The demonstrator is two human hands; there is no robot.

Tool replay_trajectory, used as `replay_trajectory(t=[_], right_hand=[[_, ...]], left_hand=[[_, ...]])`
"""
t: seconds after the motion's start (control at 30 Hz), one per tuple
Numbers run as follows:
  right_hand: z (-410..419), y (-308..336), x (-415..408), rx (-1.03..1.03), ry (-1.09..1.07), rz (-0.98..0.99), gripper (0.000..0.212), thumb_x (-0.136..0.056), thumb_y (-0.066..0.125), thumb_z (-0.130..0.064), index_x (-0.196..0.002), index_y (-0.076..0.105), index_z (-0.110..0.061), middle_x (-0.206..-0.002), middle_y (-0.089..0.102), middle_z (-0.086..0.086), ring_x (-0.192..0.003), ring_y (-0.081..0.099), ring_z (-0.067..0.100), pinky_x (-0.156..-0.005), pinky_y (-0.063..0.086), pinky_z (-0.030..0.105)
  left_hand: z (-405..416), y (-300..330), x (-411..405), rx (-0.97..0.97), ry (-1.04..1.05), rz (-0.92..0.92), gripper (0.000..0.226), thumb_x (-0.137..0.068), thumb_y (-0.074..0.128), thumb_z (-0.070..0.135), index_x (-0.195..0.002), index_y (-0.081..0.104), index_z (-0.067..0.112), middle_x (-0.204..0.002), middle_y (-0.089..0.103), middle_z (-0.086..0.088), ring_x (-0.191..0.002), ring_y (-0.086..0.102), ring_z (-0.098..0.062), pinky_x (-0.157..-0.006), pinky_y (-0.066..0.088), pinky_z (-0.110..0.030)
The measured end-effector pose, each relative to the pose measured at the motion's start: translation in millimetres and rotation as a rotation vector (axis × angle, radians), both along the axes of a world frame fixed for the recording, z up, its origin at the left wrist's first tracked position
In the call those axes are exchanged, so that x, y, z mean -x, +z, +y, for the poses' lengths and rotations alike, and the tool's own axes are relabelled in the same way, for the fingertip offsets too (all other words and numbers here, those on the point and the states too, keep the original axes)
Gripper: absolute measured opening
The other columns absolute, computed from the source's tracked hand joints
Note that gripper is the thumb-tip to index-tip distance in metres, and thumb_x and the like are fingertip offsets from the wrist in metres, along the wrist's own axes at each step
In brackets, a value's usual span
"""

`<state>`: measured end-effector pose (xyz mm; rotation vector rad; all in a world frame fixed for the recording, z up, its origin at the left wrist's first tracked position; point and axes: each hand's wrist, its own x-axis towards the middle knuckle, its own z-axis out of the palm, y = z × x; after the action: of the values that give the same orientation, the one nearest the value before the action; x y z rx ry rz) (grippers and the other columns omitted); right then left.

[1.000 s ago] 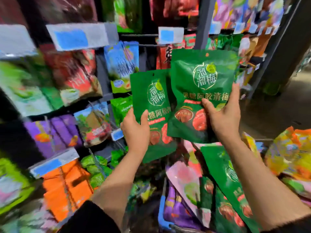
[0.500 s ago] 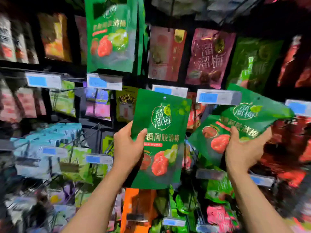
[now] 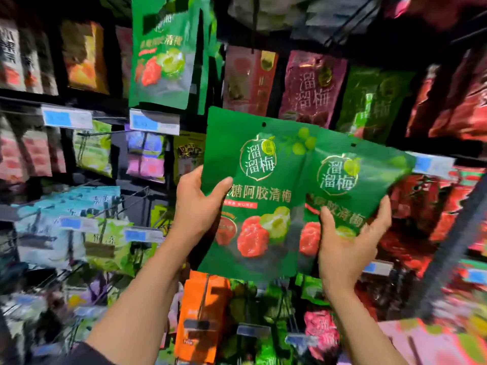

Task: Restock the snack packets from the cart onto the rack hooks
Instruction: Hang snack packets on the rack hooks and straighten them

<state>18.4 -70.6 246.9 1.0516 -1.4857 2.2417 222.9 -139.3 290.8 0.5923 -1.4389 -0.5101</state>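
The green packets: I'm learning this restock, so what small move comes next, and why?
Probably raise the left packet toward the matching green packet hanging above. The left hand grips it upright, hang hole uppermost, and the right hand holds a second packet.

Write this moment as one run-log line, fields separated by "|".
left hand: holds green packet | right hand: holds second green packet | both packets off hooks | matching packet hangs above

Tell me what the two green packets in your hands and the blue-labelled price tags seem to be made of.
Left green packet and right green packet: probably glossy plastic film, since both show sheen, creases and a punched hang hole. Price tags: apparently clear rigid plastic holders over paper labels, though blur leaves this uncertain.
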Motion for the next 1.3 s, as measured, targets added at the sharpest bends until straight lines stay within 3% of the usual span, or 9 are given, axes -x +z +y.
replay_trajectory(t=[0.1, 0.17, 0.23, 0.27, 0.37, 0.53, 0.83, 1.07, 1.3], right_hand=[[-12.5, 29.0, -4.8, 0.003, 0.025, 0.100, 0.089, -0.077, 0.079, -0.019, -0.149, 0.027, -0.017, -0.151, 0.036, -0.004, -0.135, 0.041, 0.011, -0.108, 0.032, 0.020], [-20.1, 51.5, -16.2, 0.010, 0.018, 0.169, 0.089, -0.076, 0.078, -0.022, -0.149, 0.027, -0.017, -0.148, 0.035, -0.015, -0.132, 0.038, -0.002, -0.111, 0.032, 0.029], [-26.6, 75.3, -32.2, 0.016, 0.047, 0.214, 0.089, -0.076, 0.078, -0.016, -0.149, 0.027, -0.013, -0.133, 0.027, -0.033, -0.120, 0.036, -0.014, -0.102, 0.025, 0.006], [-30.2, 87.1, -40.2, 0.018, 0.059, 0.236, 0.089, -0.076, 0.078, -0.013, -0.148, 0.027, -0.011, -0.129, 0.023, -0.035, -0.119, 0.036, -0.008, -0.094, 0.026, 0.001], [-42.9, 122.7, -66.9, -0.001, 0.115, 0.299, 0.089, -0.077, 0.077, -0.013, -0.150, 0.026, -0.013, -0.134, 0.044, -0.015, -0.106, 0.039, 0.014, -0.088, 0.036, 0.025], [-83.1, 175.3, -110.1, -0.052, 0.165, 0.457, 0.089, -0.081, 0.073, -0.029, -0.151, 0.019, -0.033, -0.091, 0.070, 0.012, -0.073, 0.060, 0.031, -0.071, 0.046, 0.039], [-153.3, 235.8, -180.2, -0.227, 0.216, 0.500, 0.085, -0.085, 0.065, -0.035, -0.151, 0.012, -0.042, -0.107, 0.068, 0.012, -0.102, 0.061, 0.037, -0.083, 0.046, 0.041], [-186.3, 260.6, -207.4, -0.205, 0.333, 0.372, 0.085, -0.087, 0.066, -0.034, -0.152, 0.013, -0.017, -0.126, 0.061, 0.012, -0.114, 0.056, 0.037, -0.091, 0.043, 0.039], [-203.8, 271.4, -218.8, -0.209, 0.323, 0.379, 0.079, -0.089, 0.063, -0.033, -0.151, 0.016, -0.019, -0.125, 0.061, 0.010, -0.113, 0.058, 0.035, -0.088, 0.044, 0.038]], left_hand=[[0.7, 7.7, -11.3, 0.024, 0.024, 0.033, 0.016, -0.081, 0.066, 0.009, -0.091, 0.063, 0.021, -0.086, 0.065, 0.014, -0.073, 0.060, 0.015, -0.071, 0.046, -0.007], [-0.8, 15.0, -24.2, 0.054, 0.060, 0.040, 0.015, -0.081, 0.066, 0.007, -0.094, 0.063, 0.014, -0.086, 0.064, 0.014, -0.072, 0.059, 0.017, -0.070, 0.045, -0.005], [-1.7, 25.5, -38.9, 0.072, 0.120, 0.038, 0.016, -0.081, 0.067, 0.010, -0.095, 0.063, 0.013, -0.086, 0.064, 0.016, -0.072, 0.059, 0.018, -0.070, 0.046, -0.005], [-3.0, 31.0, -46.7, 0.074, 0.148, 0.037, 0.015, -0.080, 0.066, 0.014, -0.095, 0.063, 0.015, -0.085, 0.064, 0.016, -0.072, 0.059, 0.017, -0.070, 0.046, -0.006], [-6.3, 49.0, -71.9, 0.071, 0.220, 0.050, 0.017, -0.078, 0.062, 0.024, -0.094, 0.064, 0.019, -0.084, 0.066, 0.012, -0.077, 0.063, 0.006, -0.074, 0.050, -0.017], [-17.3, 78.7, -116.7, 0.128, 0.334, 0.080, 0.018, -0.084, 0.067, 0.000, -0.093, 0.064, 0.016, -0.081, 0.063, 0.014, -0.065, 0.057, 0.020, -0.063, 0.042, -0.004], [-42.8, 118.9, -168.5, 0.165, 0.494, 0.049, 0.023, -0.084, 0.066, 0.000, -0.092, 0.065, 0.021, -0.079, 0.060, 0.023, -0.066, 0.058, 0.016, -0.062, 0.041, -0.001], [-58.3, 131.9, -185.8, 0.195, 0.536, 0.044, 0.019, -0.085, 0.065, 0.001, -0.092, 0.063, 0.019, -0.081, 0.061, 0.019, -0.075, 0.057, 0.008, -0.062, 0.041, -0.002], [-75.3, 138.9, -193.1, 0.190, 0.525, 0.051, 0.020, -0.086, 0.065, 0.001, -0.092, 0.062, 0.020, -0.082, 0.061, 0.020, -0.072, 0.059, 0.011, -0.064, 0.043, -0.003]])
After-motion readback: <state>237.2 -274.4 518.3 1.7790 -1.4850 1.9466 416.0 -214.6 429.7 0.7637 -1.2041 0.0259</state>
